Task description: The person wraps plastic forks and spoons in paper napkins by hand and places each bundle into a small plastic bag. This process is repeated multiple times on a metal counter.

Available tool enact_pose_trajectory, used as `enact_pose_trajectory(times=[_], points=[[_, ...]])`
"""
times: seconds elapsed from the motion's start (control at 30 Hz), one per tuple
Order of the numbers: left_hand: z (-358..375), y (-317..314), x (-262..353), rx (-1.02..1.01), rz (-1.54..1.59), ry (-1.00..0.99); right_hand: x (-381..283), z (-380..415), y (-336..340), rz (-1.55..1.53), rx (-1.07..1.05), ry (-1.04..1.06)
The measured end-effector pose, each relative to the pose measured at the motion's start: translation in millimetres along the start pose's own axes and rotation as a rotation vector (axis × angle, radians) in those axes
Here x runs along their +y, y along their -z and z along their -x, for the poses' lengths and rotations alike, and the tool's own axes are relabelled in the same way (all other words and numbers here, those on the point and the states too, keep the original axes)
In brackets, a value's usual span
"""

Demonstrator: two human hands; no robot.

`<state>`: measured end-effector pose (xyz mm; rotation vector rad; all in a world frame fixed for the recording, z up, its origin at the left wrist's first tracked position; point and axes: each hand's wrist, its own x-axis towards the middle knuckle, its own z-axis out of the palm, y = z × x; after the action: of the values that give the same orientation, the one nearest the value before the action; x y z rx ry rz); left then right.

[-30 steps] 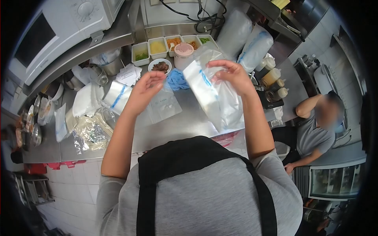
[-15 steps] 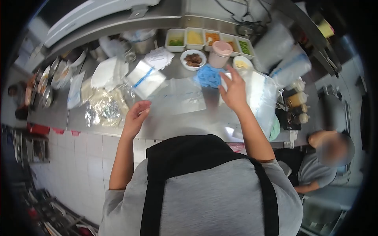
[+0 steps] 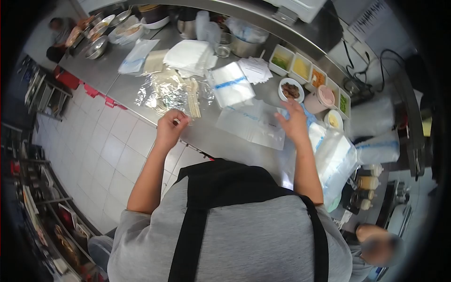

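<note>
My left hand (image 3: 172, 129) is at the counter's front edge with the thumb and fingers curled together. Just past its fingertips are wooden chopsticks (image 3: 192, 99) and crinkled clear plastic packaging (image 3: 149, 91); whether the fingers pinch anything is too small to make out. My right hand (image 3: 296, 124) hovers with fingers apart, holding nothing, over the right end of a flat clear plastic bag (image 3: 246, 123). Partly hidden behind that hand is a crumpled blue bundle (image 3: 310, 117). A white bowl of browned pieces (image 3: 291, 90) stands just beyond the fingertips.
A blue-banded white stack (image 3: 232, 84) lies mid-counter, beside white napkins (image 3: 188, 56) and paper slips (image 3: 255, 70). Food tubs (image 3: 299, 68) and a pink-lidded container (image 3: 320, 98) line the back right. Plastic bags (image 3: 336, 157) and sauce bottles (image 3: 369, 182) are right. Another person (image 3: 376, 249) is lower right.
The view has turned left, so the counter's things sit further right. My left hand is now beside the chopsticks packaging, its fingers more curled. My right hand is now over the flat bag.
</note>
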<state>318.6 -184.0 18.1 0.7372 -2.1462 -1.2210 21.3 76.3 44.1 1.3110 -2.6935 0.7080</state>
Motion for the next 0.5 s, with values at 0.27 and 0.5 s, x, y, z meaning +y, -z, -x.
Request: enact_pose_trajectory(times=[0.27, 0.5], points=[[-28.8, 12.7, -18.6, 0.196, -0.397, -0.237, -137.6, -18.0, -86.9, -0.472, -0.345, 0.242], [-14.7, 13.3, -35.1, 0.026, -0.598, -0.406, -189.1, -49.4, -145.0, -0.183, -0.345, 0.026]])
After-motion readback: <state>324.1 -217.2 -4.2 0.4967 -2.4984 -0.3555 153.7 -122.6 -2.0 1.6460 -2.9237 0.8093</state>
